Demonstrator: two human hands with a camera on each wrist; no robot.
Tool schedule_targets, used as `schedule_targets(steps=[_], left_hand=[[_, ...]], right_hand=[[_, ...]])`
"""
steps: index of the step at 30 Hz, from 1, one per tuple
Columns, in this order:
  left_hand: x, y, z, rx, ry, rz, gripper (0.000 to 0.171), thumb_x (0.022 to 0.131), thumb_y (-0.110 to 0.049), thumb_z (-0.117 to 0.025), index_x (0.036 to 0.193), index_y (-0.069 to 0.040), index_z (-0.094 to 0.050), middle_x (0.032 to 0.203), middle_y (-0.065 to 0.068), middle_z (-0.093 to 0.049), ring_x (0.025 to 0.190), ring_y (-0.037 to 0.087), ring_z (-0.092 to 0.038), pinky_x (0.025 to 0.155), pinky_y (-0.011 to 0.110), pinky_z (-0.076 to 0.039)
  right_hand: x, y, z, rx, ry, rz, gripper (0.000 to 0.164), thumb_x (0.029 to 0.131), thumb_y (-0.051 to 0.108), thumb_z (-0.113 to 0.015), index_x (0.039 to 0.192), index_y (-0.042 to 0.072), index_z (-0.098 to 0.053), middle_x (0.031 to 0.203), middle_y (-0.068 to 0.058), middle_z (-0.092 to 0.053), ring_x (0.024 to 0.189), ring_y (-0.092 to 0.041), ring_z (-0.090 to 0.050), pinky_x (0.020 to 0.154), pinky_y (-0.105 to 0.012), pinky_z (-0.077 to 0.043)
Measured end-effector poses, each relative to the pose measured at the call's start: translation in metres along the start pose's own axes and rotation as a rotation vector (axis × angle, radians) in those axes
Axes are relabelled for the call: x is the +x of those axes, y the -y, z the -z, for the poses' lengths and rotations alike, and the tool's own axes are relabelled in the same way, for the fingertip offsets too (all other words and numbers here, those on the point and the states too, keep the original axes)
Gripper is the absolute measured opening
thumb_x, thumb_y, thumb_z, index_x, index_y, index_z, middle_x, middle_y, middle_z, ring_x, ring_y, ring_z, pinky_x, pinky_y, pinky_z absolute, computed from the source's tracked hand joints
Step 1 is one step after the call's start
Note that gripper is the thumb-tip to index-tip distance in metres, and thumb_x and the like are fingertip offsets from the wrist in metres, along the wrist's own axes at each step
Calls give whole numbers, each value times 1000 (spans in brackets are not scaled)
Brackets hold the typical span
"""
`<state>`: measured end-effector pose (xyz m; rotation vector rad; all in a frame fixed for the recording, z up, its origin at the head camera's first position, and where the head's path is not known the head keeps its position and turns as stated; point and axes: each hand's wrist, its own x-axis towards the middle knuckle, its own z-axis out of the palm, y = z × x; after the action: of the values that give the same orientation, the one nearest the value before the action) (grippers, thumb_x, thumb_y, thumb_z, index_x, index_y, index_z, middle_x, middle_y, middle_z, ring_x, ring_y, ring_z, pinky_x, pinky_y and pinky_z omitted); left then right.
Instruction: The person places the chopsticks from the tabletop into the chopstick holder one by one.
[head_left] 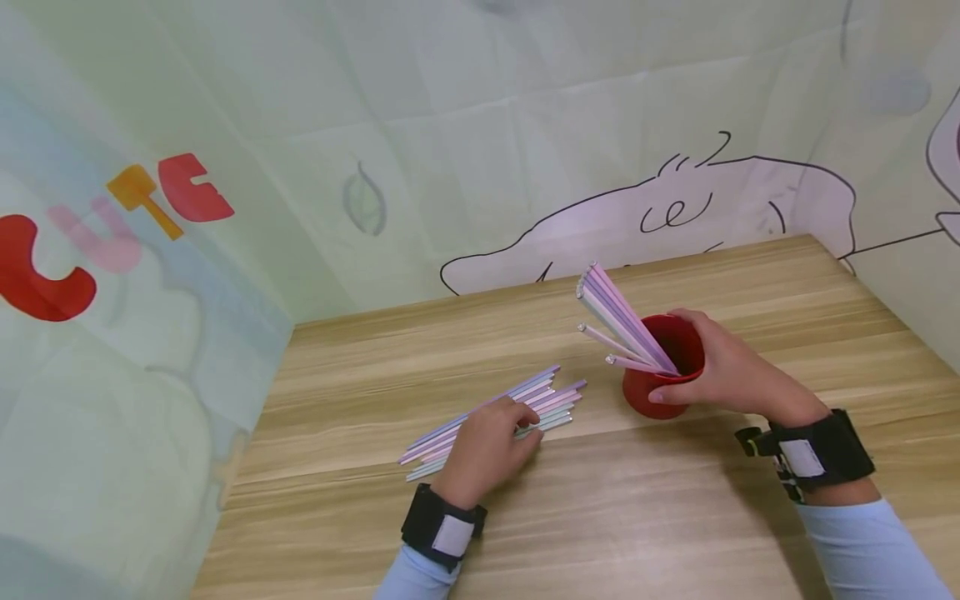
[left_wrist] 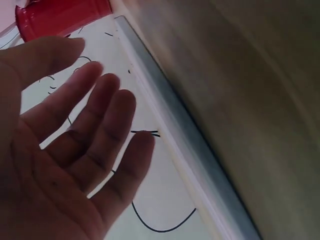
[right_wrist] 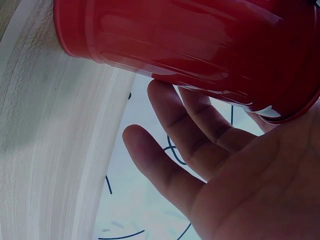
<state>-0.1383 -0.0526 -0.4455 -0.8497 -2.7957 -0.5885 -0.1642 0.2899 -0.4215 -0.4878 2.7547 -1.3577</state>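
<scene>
My right hand (head_left: 738, 367) grips a red cup (head_left: 648, 398) at its right side, thumb at the front near the rim and fingers round the back. In the right wrist view, fingertips touch the cup's ribbed wall (right_wrist: 165, 40). Several thin pastel sticks (head_left: 626, 321) stand in the cup, leaning left past the rim. Left of it, a loose row of purple, pink, white and green sticks (head_left: 551, 400) lies on the table. Over that row is my left hand (head_left: 487, 442), covering part of it. In the left wrist view its fingers (left_wrist: 112, 115) bend loosely around nothing.
The wooden table (head_left: 600, 517) ends at a printed cloth backdrop (head_left: 450, 167) behind and at the sides. Large coloured letters mark the cloth on the left. Each wrist wears a black strap (head_left: 821, 454) with a camera.
</scene>
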Motion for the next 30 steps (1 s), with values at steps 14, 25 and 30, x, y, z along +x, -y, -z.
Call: schedule_targets(steps=[14,25,30], left_hand=[[-3,1,-7,85,95,32,7,83,-16,-81,87,-13,-75,78,-5,-62,71,10,-58,61,26,-49],[-3,-9,-5,79,205,1,4,83,-14,-78,81,-15,-74,74,-9,-58,67,6,-52,59,22,-45],[-1,-21,3,64,177,-61,3,85,-16,-77,86,-16,-74,72,-11,-58,66,5,-50,58,20,-42]], right_hand=[[0,1,0,11,3,-7,103,68,34,-94,147,7,-34,136,-14,-51,121,-35,-49,83,-53,-57],[-1,1,-1,17,5,-20,104,68,35,-94,147,8,-34,137,-13,-51,121,-35,-49,83,-51,-58],[-1,2,0,16,4,-15,103,68,35,-94,147,7,-34,137,-13,-51,121,-35,-49,84,-53,-57]])
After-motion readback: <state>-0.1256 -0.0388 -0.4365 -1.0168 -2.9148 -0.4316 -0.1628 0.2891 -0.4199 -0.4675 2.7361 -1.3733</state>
